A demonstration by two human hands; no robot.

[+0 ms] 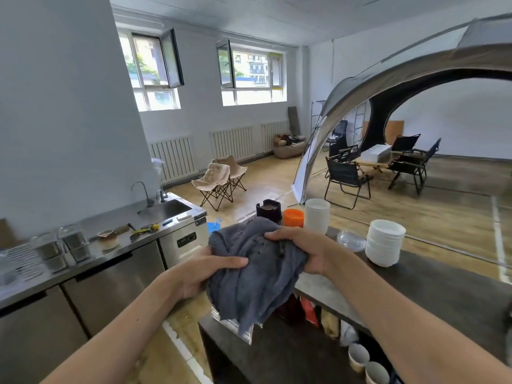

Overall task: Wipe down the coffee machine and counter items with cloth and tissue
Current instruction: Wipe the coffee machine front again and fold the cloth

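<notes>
While both hands (257,259) grip one cloth (255,275), two bowl stacks (383,245) stand nearby

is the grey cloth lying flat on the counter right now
No, the grey cloth is bunched up and held in the air between the left hand and the right hand, hanging beside the dark counter.
</notes>
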